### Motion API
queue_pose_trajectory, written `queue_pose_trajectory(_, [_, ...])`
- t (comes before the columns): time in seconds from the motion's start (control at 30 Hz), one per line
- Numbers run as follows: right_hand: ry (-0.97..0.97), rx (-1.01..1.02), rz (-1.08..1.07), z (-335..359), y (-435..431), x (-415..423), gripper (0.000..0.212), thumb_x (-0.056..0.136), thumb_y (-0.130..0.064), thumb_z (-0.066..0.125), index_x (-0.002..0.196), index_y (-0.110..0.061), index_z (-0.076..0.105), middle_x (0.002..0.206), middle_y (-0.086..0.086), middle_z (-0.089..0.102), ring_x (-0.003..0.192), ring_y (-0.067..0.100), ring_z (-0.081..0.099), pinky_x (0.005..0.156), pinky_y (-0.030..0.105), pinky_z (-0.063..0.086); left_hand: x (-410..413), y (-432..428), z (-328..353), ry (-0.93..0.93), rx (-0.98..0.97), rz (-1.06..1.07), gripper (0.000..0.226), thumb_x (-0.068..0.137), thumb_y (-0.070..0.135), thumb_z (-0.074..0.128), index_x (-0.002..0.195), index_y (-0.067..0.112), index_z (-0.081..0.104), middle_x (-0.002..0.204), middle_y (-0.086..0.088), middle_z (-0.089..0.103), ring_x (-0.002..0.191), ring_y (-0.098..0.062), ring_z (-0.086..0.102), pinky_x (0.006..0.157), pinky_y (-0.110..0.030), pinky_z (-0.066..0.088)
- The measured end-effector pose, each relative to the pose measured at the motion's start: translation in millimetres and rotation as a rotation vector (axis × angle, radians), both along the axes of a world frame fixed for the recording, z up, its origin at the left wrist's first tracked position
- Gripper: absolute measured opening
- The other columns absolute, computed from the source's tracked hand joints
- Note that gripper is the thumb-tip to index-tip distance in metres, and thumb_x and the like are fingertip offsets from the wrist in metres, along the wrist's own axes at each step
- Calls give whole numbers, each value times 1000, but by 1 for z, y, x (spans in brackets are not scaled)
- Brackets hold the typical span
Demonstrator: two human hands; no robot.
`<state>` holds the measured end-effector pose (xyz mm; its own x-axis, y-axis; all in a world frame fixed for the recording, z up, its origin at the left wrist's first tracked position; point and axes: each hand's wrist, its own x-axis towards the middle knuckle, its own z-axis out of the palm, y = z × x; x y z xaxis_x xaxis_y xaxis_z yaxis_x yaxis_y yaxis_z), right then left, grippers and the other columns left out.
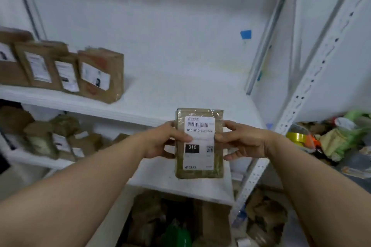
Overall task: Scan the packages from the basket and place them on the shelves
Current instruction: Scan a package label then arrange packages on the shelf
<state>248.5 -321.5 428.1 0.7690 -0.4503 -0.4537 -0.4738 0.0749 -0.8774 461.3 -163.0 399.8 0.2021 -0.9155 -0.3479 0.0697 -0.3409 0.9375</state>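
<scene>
A small brown package [199,172] wrapped in clear tape stands upright in the air in front of the white shelf [180,94]. Its white label with a barcode, "010" and a QR code faces me. My left hand [160,142] grips its left edge with the thumb on the label. My right hand [243,142] grips its right edge, thumb on the label too. Both hands hold it just below the shelf's front edge.
Several brown labelled boxes [100,76] stand in a row at the shelf's left. The shelf below holds more parcels [60,140]. Brown packages [180,222] lie heaped at the bottom. A perforated white upright [313,78] rises at right, beside clutter with yellow tape [297,136].
</scene>
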Motion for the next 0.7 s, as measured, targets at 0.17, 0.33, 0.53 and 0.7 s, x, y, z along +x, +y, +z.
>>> queue_pose_trajectory(0.17, [-269, -185, 96, 112, 88, 118, 76, 81, -9, 80, 138, -45, 45, 128, 1, 70, 122, 26, 65, 100, 67, 47, 105, 85, 117, -67, -301, 192, 90, 56, 15, 86, 137, 30, 49, 117, -4, 74, 111, -28, 68, 87, -52, 55])
queue_pose_trajectory(0.33, [-543, -353, 58, 224, 154, 191, 66, 88, -11, 73, 136, -47, 46, 121, 0, 73, 117, 26, 67, 94, 65, 53, 163, 137, 241, -109, -589, 382, 98, 53, 20, 87, 140, 20, 44, 116, -15, 72, 105, -34, 71, 77, -48, 58])
queue_pose_trajectory(0.53, [-855, -580, -21, 344, 200, 239, 52, 87, -18, 74, 130, -35, 51, 109, -4, 77, 104, 18, 73, 85, 63, 57, 194, 183, 363, -264, -938, 400, 70, 71, 16, 79, 136, 12, 51, 111, -1, 76, 110, -19, 68, 85, -40, 55])
queue_pose_trajectory(0.7, [-1083, -706, -76, 415, 215, 287, 50, 89, -29, 75, 134, -38, 55, 110, -8, 75, 94, 11, 75, 73, 46, 63, 224, 202, 423, -450, -1031, 385, 69, 78, 6, 72, 138, 31, 51, 110, 5, 76, 109, -21, 69, 95, -47, 54])
